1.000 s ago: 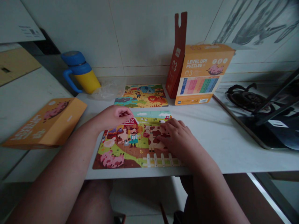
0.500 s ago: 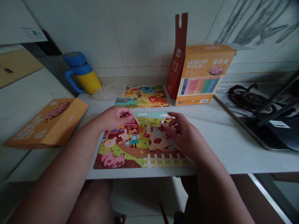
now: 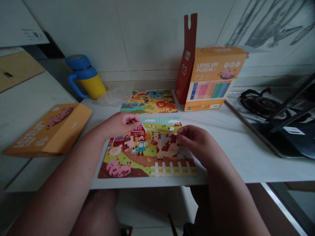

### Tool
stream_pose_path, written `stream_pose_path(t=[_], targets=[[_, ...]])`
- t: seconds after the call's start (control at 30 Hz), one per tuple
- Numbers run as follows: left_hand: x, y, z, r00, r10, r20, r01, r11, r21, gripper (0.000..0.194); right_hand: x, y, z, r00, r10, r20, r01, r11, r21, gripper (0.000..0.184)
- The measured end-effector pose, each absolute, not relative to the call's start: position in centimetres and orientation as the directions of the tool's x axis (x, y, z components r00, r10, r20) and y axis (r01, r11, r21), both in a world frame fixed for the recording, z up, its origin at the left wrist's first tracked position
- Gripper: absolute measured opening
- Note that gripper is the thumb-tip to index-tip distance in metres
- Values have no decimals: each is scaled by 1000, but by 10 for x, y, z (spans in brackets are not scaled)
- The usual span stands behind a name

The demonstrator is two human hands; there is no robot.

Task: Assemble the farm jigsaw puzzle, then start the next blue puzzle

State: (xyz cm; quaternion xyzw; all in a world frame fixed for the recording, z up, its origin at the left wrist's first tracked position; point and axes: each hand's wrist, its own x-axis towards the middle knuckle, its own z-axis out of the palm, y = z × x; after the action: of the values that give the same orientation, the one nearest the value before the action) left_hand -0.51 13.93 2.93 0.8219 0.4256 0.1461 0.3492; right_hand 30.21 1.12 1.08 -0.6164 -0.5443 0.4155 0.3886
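A: ok so where's the farm puzzle (image 3: 140, 146) vs the fingers?
B: flat near the bench's (image 3: 246, 144) front edge. Right hand (image 3: 195, 139) comes in over the puzzle's right edge, fingertips at the cow's back end. Bench shows through in two spots by the cow.
A: holding a piece?
B: can't tell tbh. Thumb and index are narrow, nearly pinched, but whatever's between them is hidden. Same with the left hand (image 3: 128, 124), fingers curled over the barn, covering the puzzle's top left corner.
A: anything else in the way?
B: just the hands. Jungle picture (image 3: 152, 101) sits right behind, toward the back edge, with an upright orange box (image 3: 211, 78) beside it. Blue and yellow flask (image 3: 91, 83) and a clear plastic bag (image 3: 115, 95) near the back left corner, second orange box (image 3: 51, 131) lying off left, black burner (image 3: 263, 106) over right.
A: changed much?
B: half a second ago the right fingers were spread wider, index up by the puzzle's top right corner. Now they're lower and drawn together. Left hand's basically parked.
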Motion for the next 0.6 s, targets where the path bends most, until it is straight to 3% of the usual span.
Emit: stream_pose_path(t=[0.2, 0.43, 0.6], targets=[[-5, 139, 29, 586, 807, -71, 606, -379, 699, 30, 304, 12, 5, 114, 990, -85, 340, -120, -933, 41], [-5, 139, 29, 594, 802, -66, 606, -392, 692, 31, 303, 11, -2, 54, 997, -53, 499, -73, -864, 33], [-6, 140, 27, 599, 799, -56, 603, -405, 687, 31, 304, 12, -5, -2, 1000, -11, 516, -8, -857, 30]])
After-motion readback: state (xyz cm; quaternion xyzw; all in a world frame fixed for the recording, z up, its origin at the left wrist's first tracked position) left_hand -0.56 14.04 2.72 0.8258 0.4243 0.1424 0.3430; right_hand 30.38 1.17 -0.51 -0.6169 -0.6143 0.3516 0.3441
